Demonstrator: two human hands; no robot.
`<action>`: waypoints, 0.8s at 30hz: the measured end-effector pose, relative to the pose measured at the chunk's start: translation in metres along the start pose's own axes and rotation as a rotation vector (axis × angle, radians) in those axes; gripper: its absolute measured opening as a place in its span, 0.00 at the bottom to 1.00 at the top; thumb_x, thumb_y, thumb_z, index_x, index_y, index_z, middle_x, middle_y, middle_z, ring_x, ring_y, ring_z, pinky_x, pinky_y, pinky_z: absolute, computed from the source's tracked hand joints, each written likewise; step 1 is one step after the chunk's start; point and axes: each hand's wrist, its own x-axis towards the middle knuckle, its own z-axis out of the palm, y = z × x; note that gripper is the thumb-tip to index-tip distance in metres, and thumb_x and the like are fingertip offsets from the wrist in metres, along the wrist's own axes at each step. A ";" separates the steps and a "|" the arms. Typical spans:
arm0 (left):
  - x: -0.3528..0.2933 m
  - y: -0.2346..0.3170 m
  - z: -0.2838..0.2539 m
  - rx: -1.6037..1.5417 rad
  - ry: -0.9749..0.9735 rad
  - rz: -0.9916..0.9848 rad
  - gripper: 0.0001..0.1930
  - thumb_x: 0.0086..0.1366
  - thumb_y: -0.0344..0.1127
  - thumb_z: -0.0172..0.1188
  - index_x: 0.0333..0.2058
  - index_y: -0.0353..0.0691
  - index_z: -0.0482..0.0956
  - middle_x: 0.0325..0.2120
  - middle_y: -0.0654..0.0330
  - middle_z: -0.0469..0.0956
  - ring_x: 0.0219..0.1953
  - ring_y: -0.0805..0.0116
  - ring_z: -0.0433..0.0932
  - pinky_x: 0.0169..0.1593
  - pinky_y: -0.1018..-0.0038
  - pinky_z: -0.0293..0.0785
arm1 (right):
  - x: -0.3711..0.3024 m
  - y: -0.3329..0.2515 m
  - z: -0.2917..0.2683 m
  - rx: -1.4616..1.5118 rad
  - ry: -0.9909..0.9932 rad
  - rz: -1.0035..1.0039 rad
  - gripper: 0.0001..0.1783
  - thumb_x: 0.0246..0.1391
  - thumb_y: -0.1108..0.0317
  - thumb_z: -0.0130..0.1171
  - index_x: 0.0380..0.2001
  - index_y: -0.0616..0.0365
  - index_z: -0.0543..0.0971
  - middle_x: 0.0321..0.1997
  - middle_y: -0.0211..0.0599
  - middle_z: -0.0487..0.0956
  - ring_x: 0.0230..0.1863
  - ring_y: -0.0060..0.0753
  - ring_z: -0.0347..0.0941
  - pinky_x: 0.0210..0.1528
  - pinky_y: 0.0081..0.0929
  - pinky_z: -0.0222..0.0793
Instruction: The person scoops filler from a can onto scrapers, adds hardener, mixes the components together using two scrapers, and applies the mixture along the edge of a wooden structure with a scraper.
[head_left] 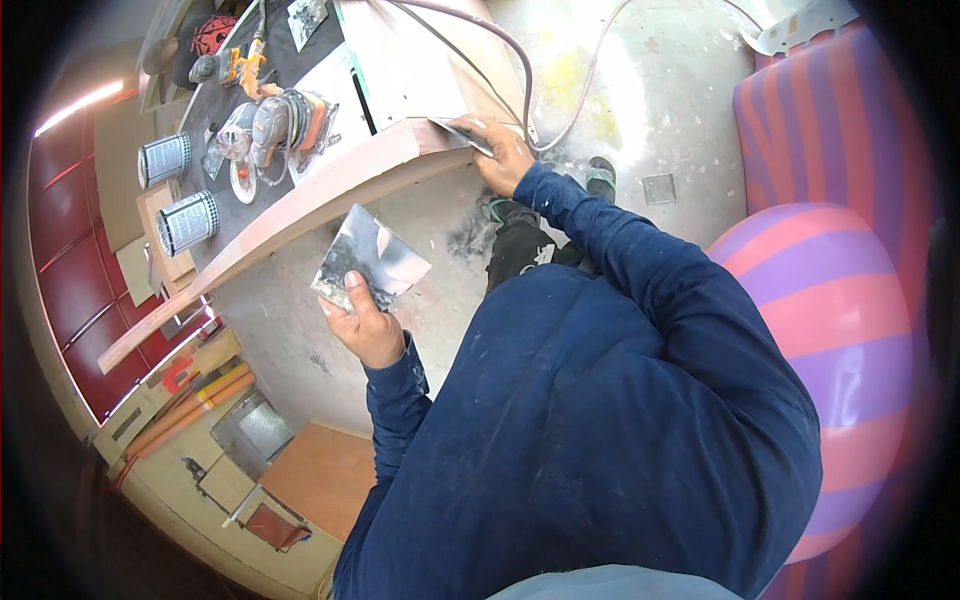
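My left hand grips a square metal plate by its lower corner, thumb on top. Dark smears and a patch of pinkish paste cover the plate's face. Farther right, my right hand is closed round a thin flat scraper, held against the corner of a long pinkish-tan edge strip. This strip runs along the near side of the workbench. The scraper's far part lies at the strip's end; my fingers hide the rest of it.
On the dark benchtop stand two tins, a dusty sander and an orange power tool. A hose loops down past the bench's right end. Striped pink-and-purple rounded shapes stand close at my right.
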 end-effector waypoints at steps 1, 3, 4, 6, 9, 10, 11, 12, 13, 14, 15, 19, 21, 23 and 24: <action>0.000 -0.002 -0.001 0.009 0.004 0.001 0.14 0.72 0.30 0.51 0.52 0.28 0.69 0.44 0.53 0.77 0.44 0.68 0.76 0.50 0.73 0.73 | 0.001 0.002 0.002 0.001 0.006 -0.004 0.34 0.41 0.85 0.45 0.56 0.56 0.75 0.57 0.51 0.75 0.62 0.49 0.69 0.67 0.36 0.61; 0.000 -0.004 -0.002 0.016 0.004 0.001 0.14 0.72 0.30 0.51 0.52 0.29 0.69 0.44 0.53 0.77 0.44 0.68 0.77 0.50 0.73 0.73 | 0.002 0.007 0.004 0.000 0.016 -0.007 0.34 0.40 0.84 0.46 0.56 0.56 0.75 0.57 0.51 0.75 0.63 0.49 0.69 0.67 0.36 0.61; -0.001 -0.004 -0.002 0.021 0.017 0.004 0.14 0.72 0.30 0.51 0.52 0.29 0.70 0.44 0.53 0.77 0.44 0.68 0.76 0.50 0.73 0.73 | 0.001 0.007 0.006 -0.013 0.016 -0.027 0.33 0.42 0.84 0.46 0.56 0.57 0.74 0.58 0.50 0.74 0.62 0.50 0.69 0.67 0.36 0.61; -0.001 -0.003 -0.001 0.024 0.029 0.007 0.14 0.72 0.30 0.52 0.52 0.29 0.70 0.44 0.53 0.77 0.44 0.68 0.76 0.50 0.74 0.73 | 0.000 0.007 0.009 -0.027 0.016 -0.047 0.32 0.44 0.84 0.47 0.57 0.57 0.73 0.58 0.49 0.74 0.62 0.51 0.68 0.67 0.37 0.60; -0.002 -0.002 -0.004 0.018 0.026 -0.001 0.14 0.72 0.31 0.52 0.52 0.29 0.70 0.44 0.54 0.77 0.44 0.68 0.76 0.50 0.74 0.73 | -0.003 0.007 0.016 -0.055 0.048 -0.060 0.32 0.43 0.84 0.48 0.56 0.57 0.73 0.58 0.50 0.74 0.62 0.51 0.69 0.66 0.37 0.61; -0.001 -0.003 -0.007 0.089 -0.006 -0.011 0.18 0.72 0.35 0.52 0.54 0.29 0.68 0.45 0.52 0.76 0.46 0.66 0.76 0.50 0.71 0.73 | -0.004 0.007 0.018 -0.042 0.077 -0.057 0.33 0.42 0.84 0.48 0.56 0.57 0.73 0.57 0.51 0.74 0.62 0.52 0.69 0.66 0.37 0.61; 0.000 -0.005 -0.008 0.161 -0.038 -0.019 0.21 0.72 0.39 0.51 0.57 0.29 0.66 0.47 0.51 0.75 0.48 0.64 0.76 0.49 0.69 0.73 | -0.005 0.007 0.019 -0.029 0.105 -0.054 0.33 0.42 0.83 0.48 0.56 0.57 0.74 0.57 0.51 0.74 0.61 0.53 0.69 0.66 0.37 0.61; 0.001 -0.006 -0.008 0.160 -0.042 -0.021 0.21 0.72 0.39 0.51 0.57 0.29 0.66 0.47 0.51 0.75 0.48 0.64 0.76 0.49 0.69 0.73 | -0.009 0.006 0.022 -0.030 0.108 -0.051 0.33 0.42 0.83 0.48 0.56 0.57 0.74 0.57 0.51 0.74 0.61 0.53 0.69 0.66 0.37 0.61; 0.001 -0.007 -0.008 0.155 -0.037 -0.018 0.22 0.72 0.39 0.52 0.56 0.29 0.66 0.47 0.51 0.75 0.47 0.64 0.76 0.49 0.69 0.73 | -0.015 0.005 0.026 -0.055 0.134 -0.043 0.33 0.41 0.84 0.47 0.56 0.58 0.74 0.57 0.52 0.74 0.62 0.53 0.68 0.66 0.38 0.62; 0.002 -0.008 -0.008 0.150 -0.034 -0.015 0.22 0.71 0.39 0.52 0.56 0.29 0.66 0.46 0.51 0.75 0.47 0.64 0.76 0.49 0.69 0.73 | -0.021 0.004 0.029 -0.079 0.161 -0.034 0.33 0.41 0.84 0.47 0.55 0.58 0.74 0.57 0.52 0.74 0.62 0.54 0.68 0.66 0.38 0.62; 0.001 -0.006 -0.007 0.150 -0.035 -0.014 0.22 0.71 0.39 0.52 0.56 0.29 0.66 0.46 0.51 0.75 0.47 0.64 0.76 0.49 0.69 0.73 | -0.028 0.004 0.030 -0.080 0.162 -0.035 0.33 0.41 0.84 0.47 0.55 0.58 0.74 0.57 0.52 0.74 0.62 0.54 0.68 0.66 0.38 0.62; 0.002 -0.001 0.000 0.147 -0.040 -0.006 0.21 0.72 0.38 0.51 0.56 0.29 0.66 0.47 0.51 0.74 0.48 0.63 0.76 0.50 0.69 0.73 | -0.046 0.010 0.014 -0.079 0.043 -0.075 0.34 0.39 0.85 0.46 0.55 0.58 0.74 0.56 0.52 0.74 0.60 0.55 0.69 0.65 0.40 0.63; 0.003 -0.001 0.002 0.153 -0.040 0.004 0.20 0.72 0.37 0.51 0.57 0.29 0.66 0.48 0.51 0.74 0.48 0.63 0.76 0.50 0.69 0.73 | -0.044 0.010 0.009 -0.017 0.085 -0.014 0.34 0.39 0.85 0.45 0.55 0.57 0.74 0.56 0.51 0.74 0.60 0.55 0.70 0.65 0.40 0.63; 0.004 0.000 0.004 0.131 -0.051 0.030 0.20 0.72 0.36 0.50 0.57 0.29 0.66 0.48 0.51 0.74 0.48 0.63 0.76 0.51 0.69 0.72 | -0.035 0.013 0.002 -0.058 0.108 -0.013 0.33 0.41 0.85 0.45 0.55 0.57 0.73 0.57 0.50 0.75 0.60 0.54 0.70 0.65 0.40 0.63; 0.003 0.000 0.004 0.132 -0.053 0.030 0.20 0.72 0.36 0.50 0.57 0.29 0.66 0.48 0.51 0.74 0.48 0.63 0.76 0.51 0.69 0.72 | -0.029 0.018 0.001 -0.075 0.100 -0.028 0.33 0.42 0.84 0.46 0.55 0.57 0.73 0.57 0.51 0.74 0.61 0.55 0.69 0.65 0.40 0.63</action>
